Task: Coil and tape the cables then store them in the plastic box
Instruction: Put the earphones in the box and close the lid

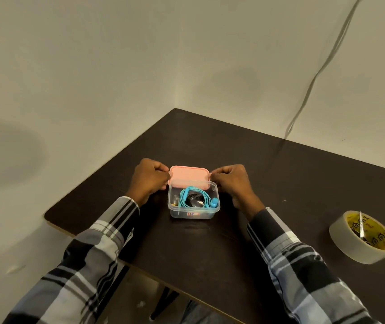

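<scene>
A small clear plastic box [193, 213] stands on the dark table. Inside it lie a coiled light-blue cable [188, 192] and a coiled black cable [195, 200]. A pink lid [189, 175] is tilted over the box's far edge, leaving the near part uncovered. My left hand [148, 180] pinches the lid's left end and my right hand [232, 181] pinches its right end. Both hands sit level with the box's far rim.
A roll of pale tape [363, 237] with a yellow core lies on the dark table [268, 183] at the right. A thin white wire [322, 66] runs down the wall behind the table. The table's left edge falls away just left of my left arm.
</scene>
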Available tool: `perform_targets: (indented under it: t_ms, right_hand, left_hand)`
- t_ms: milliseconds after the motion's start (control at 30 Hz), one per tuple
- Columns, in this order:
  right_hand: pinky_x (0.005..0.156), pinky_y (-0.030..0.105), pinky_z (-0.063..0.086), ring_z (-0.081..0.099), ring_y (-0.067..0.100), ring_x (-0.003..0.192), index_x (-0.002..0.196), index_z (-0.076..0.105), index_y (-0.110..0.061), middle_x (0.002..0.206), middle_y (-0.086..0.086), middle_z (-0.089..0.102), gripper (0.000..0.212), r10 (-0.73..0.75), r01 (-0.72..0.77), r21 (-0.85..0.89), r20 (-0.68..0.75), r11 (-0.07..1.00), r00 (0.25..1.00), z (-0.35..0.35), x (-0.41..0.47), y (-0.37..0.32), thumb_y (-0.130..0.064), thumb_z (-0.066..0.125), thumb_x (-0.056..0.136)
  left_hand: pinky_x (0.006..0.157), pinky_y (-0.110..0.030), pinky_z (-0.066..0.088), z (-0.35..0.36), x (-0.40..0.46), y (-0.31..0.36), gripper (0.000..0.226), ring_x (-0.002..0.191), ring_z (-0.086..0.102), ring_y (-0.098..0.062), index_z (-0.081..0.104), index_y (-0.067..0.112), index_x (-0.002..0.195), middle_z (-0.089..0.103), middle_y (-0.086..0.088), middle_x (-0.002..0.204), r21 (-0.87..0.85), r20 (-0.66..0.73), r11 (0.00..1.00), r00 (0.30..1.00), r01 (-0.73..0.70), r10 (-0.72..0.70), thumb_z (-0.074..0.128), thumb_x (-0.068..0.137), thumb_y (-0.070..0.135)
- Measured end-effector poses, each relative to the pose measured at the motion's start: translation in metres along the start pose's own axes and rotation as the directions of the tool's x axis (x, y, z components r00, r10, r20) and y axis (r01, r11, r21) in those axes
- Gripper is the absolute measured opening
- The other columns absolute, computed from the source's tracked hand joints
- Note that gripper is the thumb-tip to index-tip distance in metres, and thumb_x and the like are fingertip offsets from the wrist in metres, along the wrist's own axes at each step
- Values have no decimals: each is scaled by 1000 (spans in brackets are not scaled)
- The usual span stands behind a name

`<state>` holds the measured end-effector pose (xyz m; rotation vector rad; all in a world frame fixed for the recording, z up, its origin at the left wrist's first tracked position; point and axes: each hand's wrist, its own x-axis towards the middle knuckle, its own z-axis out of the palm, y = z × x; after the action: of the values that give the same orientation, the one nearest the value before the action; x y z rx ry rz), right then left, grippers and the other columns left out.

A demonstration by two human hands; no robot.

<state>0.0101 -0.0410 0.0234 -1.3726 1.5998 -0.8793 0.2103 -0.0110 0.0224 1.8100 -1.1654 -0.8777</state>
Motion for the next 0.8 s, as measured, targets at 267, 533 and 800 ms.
perform_targets:
  t_ms: [267,533,800]
  right_hand:
    - [67,29,60,66,20,68,90,72,1,81,13,72,20,107,-102,435,12,895,994,-4,-8,-21,-19,68,92]
    - [77,29,62,74,20,85,85,73,-1,88,12,76,6,30,-31,549,10,835,999,-16,-42,-34,-7,75,83]
    - [72,29,61,74,17,86,82,75,-10,88,6,76,7,-148,196,279,-183,940,972,-18,-72,-2,-3,75,82]
  left_hand:
    - [72,-26,59,-5,-2,1,22,88,70,-16,69,13,111,72,-4,99,-179,-52,971,987,-158,151,63,91,6]
    - [74,-20,58,-3,-50,9,18,88,71,-9,71,14,109,73,2,96,-535,-273,821,960,-200,56,65,92,17]
    - [67,-19,58,9,-85,-5,16,86,70,-7,73,13,101,74,0,95,-482,-322,849,945,-217,59,72,85,10]
